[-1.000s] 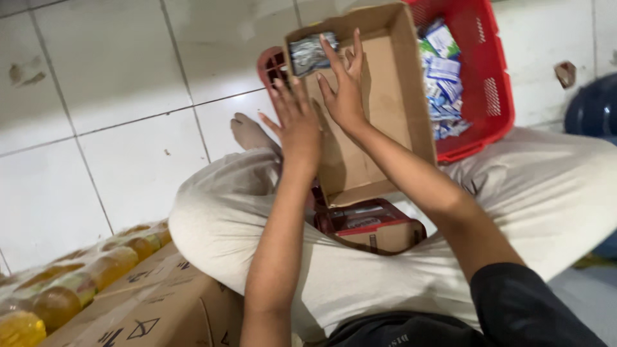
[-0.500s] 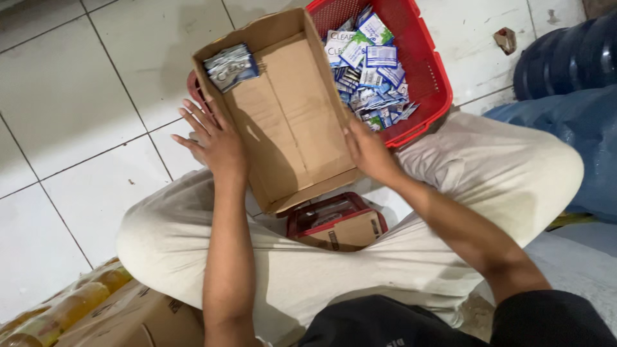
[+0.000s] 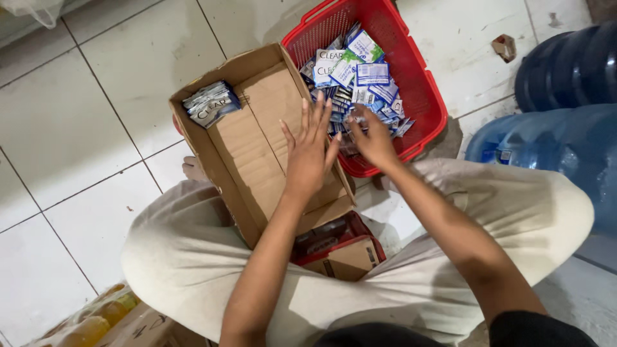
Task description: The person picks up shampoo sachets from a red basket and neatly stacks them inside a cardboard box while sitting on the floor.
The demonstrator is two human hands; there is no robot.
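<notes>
Head view: we sit cross-legged on the tiled floor (image 3: 77,128) with the cardboard box (image 3: 257,135) resting on our lap. Our left hand (image 3: 310,154) lies flat inside it, fingers spread and empty, likely to steady it. Our right hand (image 3: 371,138) reaches right into the red basket (image 3: 421,83), fingers curled among the sachets (image 3: 360,74); whether they grip one we cannot tell. A small sachet bundle (image 3: 211,103) sits in the box's far left corner.

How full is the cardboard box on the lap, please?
Nearly empty: the cardboard box holds one small stack of sachets in its far corner; elsewhere bare floor shows.
</notes>
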